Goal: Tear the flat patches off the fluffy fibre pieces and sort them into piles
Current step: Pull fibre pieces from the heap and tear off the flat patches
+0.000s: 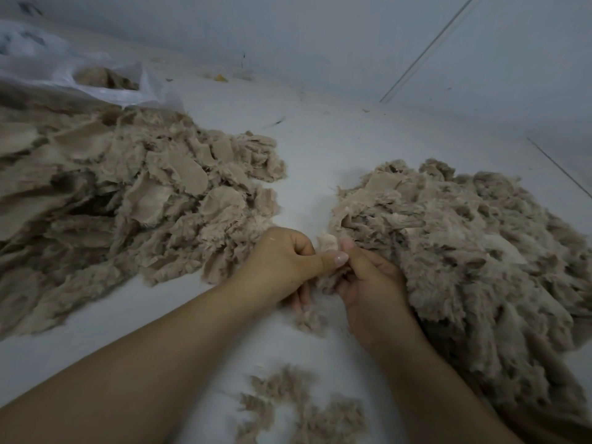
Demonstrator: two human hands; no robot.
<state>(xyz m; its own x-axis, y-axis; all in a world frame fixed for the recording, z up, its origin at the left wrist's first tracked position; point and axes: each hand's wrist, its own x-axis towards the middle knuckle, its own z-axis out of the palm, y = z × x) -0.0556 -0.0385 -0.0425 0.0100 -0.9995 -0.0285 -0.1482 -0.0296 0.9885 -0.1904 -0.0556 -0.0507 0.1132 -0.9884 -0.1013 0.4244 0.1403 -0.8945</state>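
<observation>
**Both hands on one fluffy piece, between two heaps**

I hold a small fluffy piece [327,277] between my two hands, just above the pale floor [320,145] in the middle of the scene. My left hand [282,261] has its fingers curled in, and the thumb lies flat across towards the right, pressing the fibre. My right hand [368,283] is curled round the same piece from the other side, thumb up, pinching its far edge, where a pale tuft [326,243] sticks up between my thumbs. The two thumbs are touching or very nearly so; I cannot tell which. Loose fibre hangs down from the piece under my hands.

To the left lies a wide heap [128,200], where many flat, smooth patches show among the fluff. To the right, just beside my right hand and touching my wrist, is a second heap [464,245] that looks mostly shaggy, with a flat patch or two at its far left edge. A bare strip of floor runs between the heaps.

Near me, between my forearms, lie some small scattered tufts [298,408]. Far left, behind the left heap, a clear plastic bag [96,78] lies open with more of the same brown stuff inside.
</observation>
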